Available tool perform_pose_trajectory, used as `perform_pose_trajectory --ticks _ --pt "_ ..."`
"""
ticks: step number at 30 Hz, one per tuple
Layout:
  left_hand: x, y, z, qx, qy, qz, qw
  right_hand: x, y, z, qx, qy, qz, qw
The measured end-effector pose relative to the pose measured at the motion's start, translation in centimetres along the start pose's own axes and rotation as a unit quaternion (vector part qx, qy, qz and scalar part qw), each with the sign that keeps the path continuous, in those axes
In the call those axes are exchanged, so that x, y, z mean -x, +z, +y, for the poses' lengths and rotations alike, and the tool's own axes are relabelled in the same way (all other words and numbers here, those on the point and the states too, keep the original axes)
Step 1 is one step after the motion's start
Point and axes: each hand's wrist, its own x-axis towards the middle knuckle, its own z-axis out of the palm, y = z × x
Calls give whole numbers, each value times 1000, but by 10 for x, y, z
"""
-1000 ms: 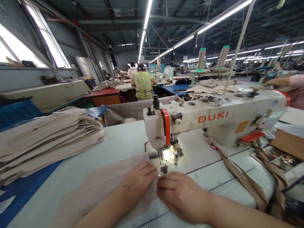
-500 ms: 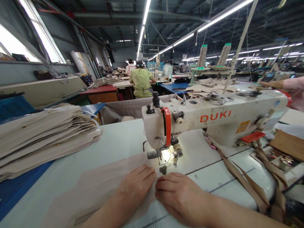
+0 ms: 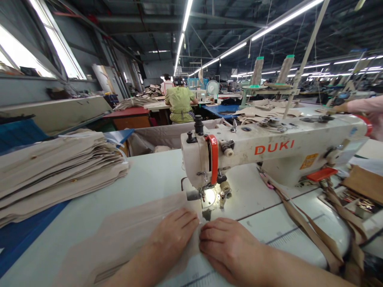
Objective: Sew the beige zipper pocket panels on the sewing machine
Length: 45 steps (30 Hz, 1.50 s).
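A pale beige fabric piece [image 3: 119, 231] lies on the light green table, its right end close to the needle area of the white sewing machine [image 3: 239, 149]. On the fabric's right part rests my left hand [image 3: 175, 235], fingers together and pressed on the cloth near its edge. My right hand [image 3: 229, 245] is just right of it, fingers curled together at the fabric's right edge, holding it. Both hands are just in front of the lit needle plate [image 3: 209, 197]. The fingertips of my right hand are partly hidden.
A stack of beige fabric pieces [image 3: 60, 171] lies at the left. Tan straps [image 3: 302, 223] hang over the table at the right, beside a tray of metal parts [image 3: 359, 205]. Thread cones [image 3: 257, 71] stand behind the machine. A person in green [image 3: 179, 101] sits further back.
The view has shifted slightly, so the machine and table appear a little further right. The hands and fabric have hardly moved relative to the machine.
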Motion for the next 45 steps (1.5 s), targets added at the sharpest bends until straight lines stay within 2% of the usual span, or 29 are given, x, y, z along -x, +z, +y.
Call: perform_pose_trajectory --ticks 3,7,11,15,19,23,27,31,37,41,45 --pt "1 0 0 -1 -3 1 1000 0 0 0 -1 0 -2 1000" --pt "1 -1 1 0 -13 -26 1000 0 1 0 -4 5 -1 1000" --pt "-1 -1 1 4 -6 -22 1000 0 2 0 -9 9 0 1000" --pt "0 1 0 6 -13 -53 998 2 3 1 -24 11 19 999" --pt "2 1 2 -6 -20 -73 997 2 4 8 -9 70 32 997" --pt "1 -6 9 -22 -39 -91 995 -6 -1 16 34 117 -5 993" --pt "5 -18 17 1 -90 -89 992 -16 -8 20 68 108 -65 990" --pt "12 -24 20 14 -116 -112 987 -20 -10 23 89 92 -85 988" --pt "10 -13 17 6 -151 -110 982 -27 -12 36 113 57 -82 989" --pt "4 -2 13 -11 -150 -95 984 -27 -8 48 112 52 -50 991" --pt "-2 2 9 -16 -137 -90 986 -22 -2 56 95 57 -11 994"
